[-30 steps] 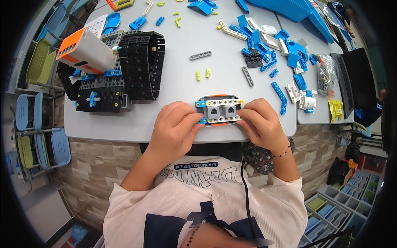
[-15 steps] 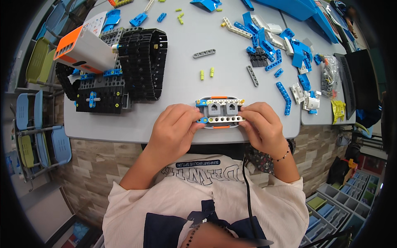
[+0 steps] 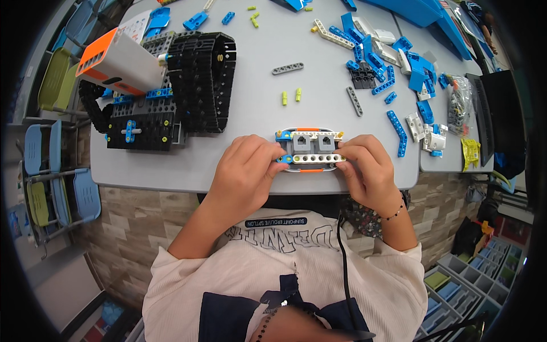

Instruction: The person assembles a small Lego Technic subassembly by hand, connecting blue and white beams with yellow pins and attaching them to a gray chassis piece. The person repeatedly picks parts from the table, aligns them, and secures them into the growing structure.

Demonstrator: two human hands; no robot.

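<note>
Between my two hands, at the table's front edge, is a small building-brick assembly (image 3: 315,159). It has white perforated beams, two grey sockets, blue connectors at its left end and orange strips along its long sides. My left hand (image 3: 246,166) pinches the blue left end between thumb and fingers. My right hand (image 3: 370,170) grips the right end the same way, with the fingertips partly hiding it. Beyond the assembly lie two lime-green pegs (image 3: 285,98) and a grey perforated beam (image 3: 288,69).
A tracked model (image 3: 203,82) with a white and orange block (image 3: 122,60) stands at the left. Loose blue and white pieces (image 3: 376,57) are heaped at the back right. Beside them are a clear bag of parts (image 3: 459,105), a yellow packet (image 3: 470,154) and a dark keyboard (image 3: 484,119).
The whole scene has shifted slightly right and up in the view. Both hands keep their hold on the assembly, which looks tilted a little differently.
</note>
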